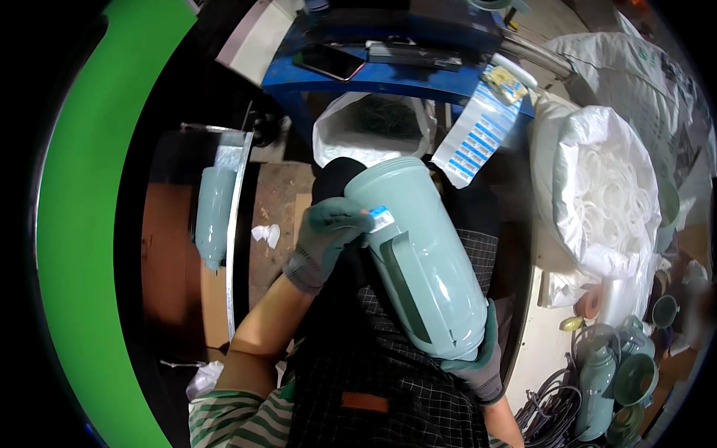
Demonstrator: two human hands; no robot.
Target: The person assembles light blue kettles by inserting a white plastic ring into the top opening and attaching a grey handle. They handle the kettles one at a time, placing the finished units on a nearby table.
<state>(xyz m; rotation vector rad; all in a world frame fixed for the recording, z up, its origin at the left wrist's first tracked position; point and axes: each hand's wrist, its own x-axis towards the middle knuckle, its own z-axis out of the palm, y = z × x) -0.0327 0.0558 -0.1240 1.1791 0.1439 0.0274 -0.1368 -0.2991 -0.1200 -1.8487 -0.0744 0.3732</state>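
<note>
A large pale-green plastic vacuum flask shell (441,254) with a side handle lies tilted across my lap, its wide rim pointing away from me. My right hand (482,362), in a grey-green glove, is wrapped round the narrower end near my waist. My left hand (332,224), gloved too, is pinched on a small blue-and-white sticker (380,218). That sticker touches the shell's wall just above the handle. The fingertips under the sticker are partly hidden.
A sheet of blue-and-white stickers (480,134) hangs off the blue table (299,75), where a phone (328,61) lies. A white sack of clear rings (609,194) stands at right, above green parts (596,392) and cables (551,407). Another green shell (215,213) lies at left.
</note>
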